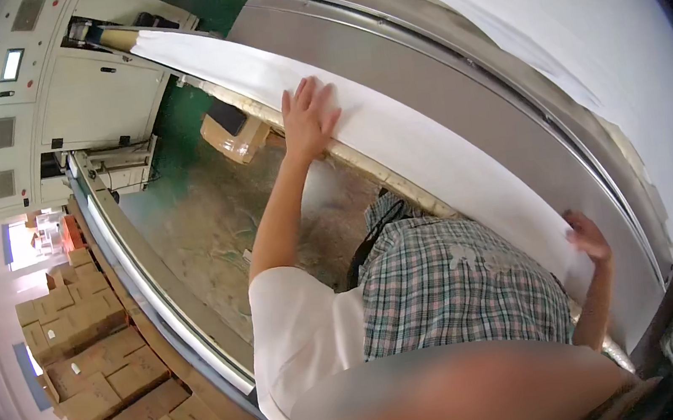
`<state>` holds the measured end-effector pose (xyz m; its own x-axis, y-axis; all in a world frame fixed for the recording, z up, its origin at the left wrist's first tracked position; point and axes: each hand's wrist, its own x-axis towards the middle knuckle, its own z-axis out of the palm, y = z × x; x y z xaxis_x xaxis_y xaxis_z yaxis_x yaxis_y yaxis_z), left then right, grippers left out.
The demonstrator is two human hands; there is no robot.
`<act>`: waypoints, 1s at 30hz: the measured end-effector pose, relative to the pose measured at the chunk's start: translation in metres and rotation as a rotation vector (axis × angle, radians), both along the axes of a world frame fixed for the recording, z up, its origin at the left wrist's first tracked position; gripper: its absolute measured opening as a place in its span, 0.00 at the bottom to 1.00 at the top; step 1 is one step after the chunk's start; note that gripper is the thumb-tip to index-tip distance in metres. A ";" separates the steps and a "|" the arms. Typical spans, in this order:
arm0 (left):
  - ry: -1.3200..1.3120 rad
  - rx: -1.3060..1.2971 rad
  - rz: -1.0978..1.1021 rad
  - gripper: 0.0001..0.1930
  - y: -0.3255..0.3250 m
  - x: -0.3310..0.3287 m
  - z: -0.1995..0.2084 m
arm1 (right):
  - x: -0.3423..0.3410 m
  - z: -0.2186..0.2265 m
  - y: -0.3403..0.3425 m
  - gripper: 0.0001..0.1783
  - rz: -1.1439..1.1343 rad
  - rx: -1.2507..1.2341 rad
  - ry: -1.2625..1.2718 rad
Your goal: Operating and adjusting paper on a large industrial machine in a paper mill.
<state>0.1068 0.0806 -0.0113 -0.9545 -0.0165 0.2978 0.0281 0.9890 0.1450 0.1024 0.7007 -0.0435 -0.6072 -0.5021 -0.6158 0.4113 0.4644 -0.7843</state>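
Note:
A long white roll of sheet material [421, 139] stretches from the far left down toward the near right. At its far end a yellowish tube [118, 39] sticks out. My left hand [311, 118] lies on the near side of the roll with its fingers spread. Farther right, my right hand [589, 238] rests its fingertips against the roll's far edge, the fingers loosely bent and apart. Neither hand appears to grip anything. Behind the roll runs a broad grey metal surface [458, 100].
A large white sheet [576, 25] covers the far right side. At far left stands a pale control cabinet [96, 97]. Stacked cardboard boxes [108, 376] fill the lower left, beside a long rail [165, 292]. A taped carton [238, 138] sits on the floor.

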 end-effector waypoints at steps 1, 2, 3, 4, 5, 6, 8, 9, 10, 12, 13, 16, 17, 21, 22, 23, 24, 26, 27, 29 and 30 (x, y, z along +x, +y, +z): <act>0.045 0.066 0.001 0.21 -0.001 0.004 0.000 | -0.010 -0.006 -0.026 0.31 0.058 -0.040 0.032; 0.085 0.137 -0.004 0.19 -0.001 0.005 -0.002 | -0.018 -0.012 -0.049 0.29 0.109 -0.077 0.059; 0.129 0.148 0.006 0.16 0.000 0.005 0.004 | -0.029 -0.014 -0.074 0.27 0.205 0.011 0.086; 0.128 0.159 0.001 0.16 0.000 0.005 0.005 | -0.040 -0.011 -0.100 0.25 0.302 0.098 0.114; 0.138 0.166 -0.008 0.16 -0.002 0.007 0.006 | -0.043 0.007 -0.135 0.25 0.246 0.085 0.085; 0.148 0.173 -0.023 0.16 -0.006 0.007 0.008 | -0.044 0.027 -0.171 0.25 0.185 0.070 0.057; 0.157 0.192 -0.057 0.16 -0.007 0.006 0.007 | -0.050 0.022 -0.218 0.25 0.143 0.083 0.058; 0.167 0.201 -0.075 0.15 -0.011 0.006 0.006 | -0.056 0.024 -0.244 0.25 0.179 0.060 0.042; 0.162 0.202 -0.087 0.15 -0.015 0.006 0.006 | -0.059 0.026 -0.270 0.26 0.210 0.036 0.024; 0.134 0.234 -0.133 0.15 -0.020 0.005 0.005 | -0.060 0.014 -0.316 0.25 0.078 -0.047 0.010; 0.169 0.237 -0.174 0.15 -0.019 0.004 0.010 | -0.060 0.005 -0.338 0.24 0.039 -0.074 0.074; 0.054 0.316 -0.276 0.15 -0.024 0.007 0.020 | -0.064 0.004 -0.389 0.20 -0.059 -0.170 -0.011; 0.048 0.328 -0.285 0.15 -0.026 0.008 0.024 | -0.066 -0.001 -0.399 0.20 -0.025 -0.239 0.046; -0.228 0.566 -0.618 0.14 -0.049 -0.006 0.053 | -0.104 -0.030 -0.394 0.17 -0.265 -0.210 0.071; -0.353 0.639 -0.676 0.14 -0.064 -0.012 0.061 | -0.114 -0.015 -0.396 0.16 -0.416 -0.206 0.064; -0.250 0.558 -0.724 0.12 -0.084 -0.026 0.062 | -0.124 0.000 -0.397 0.15 -0.565 -0.200 0.059; -0.211 0.562 -0.689 0.12 -0.103 -0.047 0.061 | -0.133 -0.008 -0.384 0.16 -0.667 -0.235 0.060; -0.315 0.653 -0.522 0.12 -0.136 -0.103 0.071 | -0.147 -0.019 -0.358 0.16 -0.778 -0.253 0.067; -0.348 0.559 -0.382 0.14 -0.158 -0.134 0.055 | -0.149 -0.017 -0.352 0.19 -0.878 -0.233 0.094; -0.233 0.815 -0.186 0.16 -0.189 -0.211 0.031 | -0.151 -0.017 -0.349 0.22 -0.992 -0.207 0.123; -0.147 0.745 -0.155 0.16 -0.203 -0.247 0.025 | -0.152 -0.019 -0.350 0.22 -1.032 -0.181 0.130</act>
